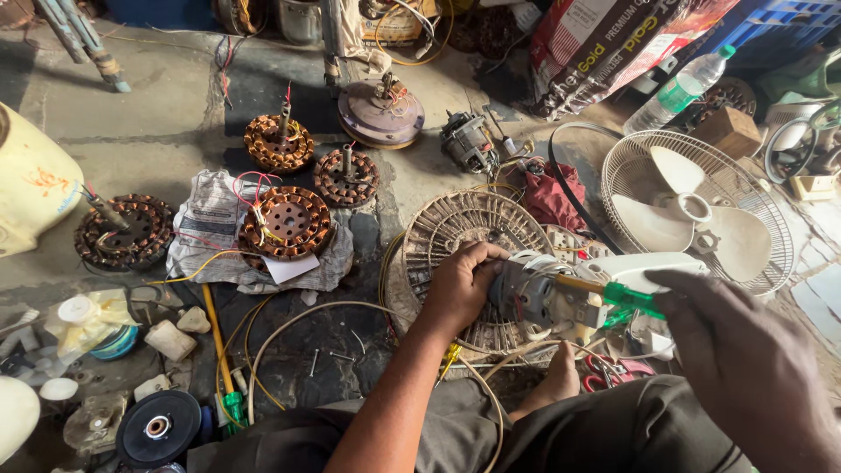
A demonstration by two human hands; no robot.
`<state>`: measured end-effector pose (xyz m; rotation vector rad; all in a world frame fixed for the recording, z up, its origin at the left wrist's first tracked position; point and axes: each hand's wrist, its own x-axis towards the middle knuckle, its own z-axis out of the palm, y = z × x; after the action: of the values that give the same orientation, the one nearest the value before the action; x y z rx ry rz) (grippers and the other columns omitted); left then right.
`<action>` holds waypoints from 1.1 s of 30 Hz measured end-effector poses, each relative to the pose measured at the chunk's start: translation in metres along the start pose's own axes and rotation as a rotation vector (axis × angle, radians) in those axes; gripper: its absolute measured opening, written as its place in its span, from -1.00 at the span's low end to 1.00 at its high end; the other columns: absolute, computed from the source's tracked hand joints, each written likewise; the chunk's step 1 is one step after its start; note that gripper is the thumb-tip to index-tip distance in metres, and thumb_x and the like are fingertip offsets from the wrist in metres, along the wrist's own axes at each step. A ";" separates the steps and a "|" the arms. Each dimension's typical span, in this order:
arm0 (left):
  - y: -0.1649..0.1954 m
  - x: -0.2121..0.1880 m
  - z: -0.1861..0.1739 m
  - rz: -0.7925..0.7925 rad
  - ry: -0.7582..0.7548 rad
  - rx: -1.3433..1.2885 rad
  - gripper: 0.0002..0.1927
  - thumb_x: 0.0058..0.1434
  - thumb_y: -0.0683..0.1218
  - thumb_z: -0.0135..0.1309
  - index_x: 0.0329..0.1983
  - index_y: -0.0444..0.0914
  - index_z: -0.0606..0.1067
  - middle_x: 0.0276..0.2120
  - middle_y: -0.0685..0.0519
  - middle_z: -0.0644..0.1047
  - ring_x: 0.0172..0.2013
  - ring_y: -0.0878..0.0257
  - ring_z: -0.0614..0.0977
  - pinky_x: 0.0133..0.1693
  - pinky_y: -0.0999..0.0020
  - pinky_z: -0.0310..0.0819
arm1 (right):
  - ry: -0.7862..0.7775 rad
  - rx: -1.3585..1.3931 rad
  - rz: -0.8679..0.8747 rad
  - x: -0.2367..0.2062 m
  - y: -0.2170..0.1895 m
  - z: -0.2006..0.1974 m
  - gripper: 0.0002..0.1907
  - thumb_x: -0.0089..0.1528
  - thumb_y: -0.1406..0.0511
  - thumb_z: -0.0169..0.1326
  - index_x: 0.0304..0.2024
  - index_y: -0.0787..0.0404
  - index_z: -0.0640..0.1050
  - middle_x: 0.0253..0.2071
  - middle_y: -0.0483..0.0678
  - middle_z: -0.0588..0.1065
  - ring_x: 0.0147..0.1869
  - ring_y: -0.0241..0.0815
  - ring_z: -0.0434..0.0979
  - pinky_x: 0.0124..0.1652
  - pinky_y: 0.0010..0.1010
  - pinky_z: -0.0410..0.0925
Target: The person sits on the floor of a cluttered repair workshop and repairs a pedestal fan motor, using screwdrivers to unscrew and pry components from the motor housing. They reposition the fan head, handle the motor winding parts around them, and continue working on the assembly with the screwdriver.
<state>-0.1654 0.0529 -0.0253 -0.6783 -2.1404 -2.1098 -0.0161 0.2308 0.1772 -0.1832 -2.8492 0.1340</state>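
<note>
The floor [166, 123] is grey, stained concrete, crowded with fan parts. Largest on it is a white fan [696, 210], lying flat at the right with its wire guard and three blades facing up. Left of it, near the middle, a round wire grille [455, 228] lies under the person's hands. A cream drum [31, 180] stands at the far left edge. A sheet of newspaper [206, 228] is spread left of the grille, and on it rests a copper-wound stator [287, 223] with red and yellow leads. Three more stators sit around it: one far [279, 143], one just right of that [347, 177], one dark one at the left [123, 230]. A purple motor cover [381, 112] stands farther back, and a plastic bottle [683, 88] lies at the far right.

The left hand [460, 285] is closed around a small fan motor [543, 298] (grey body, white housing, wires looped over the top), holding it above the near edge of the grille. The right hand [745, 350], close to the camera and blurred, pinches the green handle of a screwdriver [613, 293] whose yellow shaft points left and meets the motor. A black pulley [159, 427] lies at the near left, and red-handled scissors [609, 372] lie just below the motor, beside the person's knee.
</note>
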 end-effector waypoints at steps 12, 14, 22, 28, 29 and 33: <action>-0.001 0.000 -0.002 0.007 0.000 0.008 -0.88 0.32 -0.19 0.10 -0.10 -0.23 0.57 -0.24 -0.02 0.65 -0.23 0.18 0.70 -0.18 0.30 0.55 | -0.055 0.194 0.204 -0.011 0.008 0.009 -0.55 0.16 0.19 0.24 0.10 0.11 0.59 -0.22 -0.02 0.66 -0.18 -0.14 0.72 -0.17 -0.29 0.52; -0.001 0.000 -0.002 0.080 0.024 0.028 -0.87 0.30 -0.20 0.12 -0.10 -0.24 0.57 -0.23 -0.03 0.64 -0.20 0.18 0.70 -0.16 0.30 0.56 | -0.105 0.244 0.320 -0.010 0.010 0.009 -0.67 0.30 0.20 0.14 0.10 0.06 0.64 -0.29 -0.01 0.63 -0.22 -0.15 0.70 -0.21 -0.28 0.54; -0.006 0.007 -0.005 -0.039 -0.095 -0.057 -0.84 0.27 -0.16 0.17 -0.09 -0.19 0.63 -0.17 0.01 0.64 -0.12 0.20 0.67 -0.06 0.31 0.55 | -0.045 0.212 0.095 -0.017 0.018 0.010 -0.54 0.14 0.20 0.20 0.11 0.08 0.59 -0.17 -0.06 0.65 -0.18 -0.21 0.71 -0.26 -0.36 0.53; -0.008 0.007 -0.007 0.017 -0.085 -0.069 -0.84 0.25 -0.16 0.18 -0.10 -0.20 0.62 -0.17 0.01 0.65 -0.11 0.19 0.68 -0.03 0.32 0.54 | 0.034 0.218 -0.008 -0.025 0.020 0.014 -0.58 0.21 0.22 0.16 0.13 0.10 0.58 -0.11 0.06 0.62 -0.08 -0.13 0.69 -0.13 -0.34 0.51; -0.007 0.006 -0.008 0.021 -0.082 -0.064 -0.84 0.26 -0.16 0.18 -0.09 -0.20 0.62 -0.17 0.01 0.65 -0.11 0.19 0.68 -0.03 0.31 0.54 | 0.120 0.223 -0.189 -0.025 0.019 0.015 -0.54 0.16 0.22 0.17 0.12 0.16 0.55 -0.01 0.09 0.60 -0.02 -0.11 0.67 -0.12 -0.34 0.49; -0.005 0.007 -0.008 0.005 -0.085 -0.041 -0.84 0.25 -0.16 0.19 -0.10 -0.19 0.62 -0.17 0.01 0.65 -0.11 0.18 0.68 -0.04 0.31 0.54 | 0.020 0.163 0.124 -0.025 0.017 0.017 -0.59 0.24 0.23 0.19 0.17 0.02 0.61 -0.20 0.01 0.67 -0.14 -0.19 0.68 -0.10 -0.35 0.50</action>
<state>-0.1754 0.0474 -0.0269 -0.7900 -2.1405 -2.1660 0.0046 0.2432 0.1527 -0.3253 -2.7897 0.3862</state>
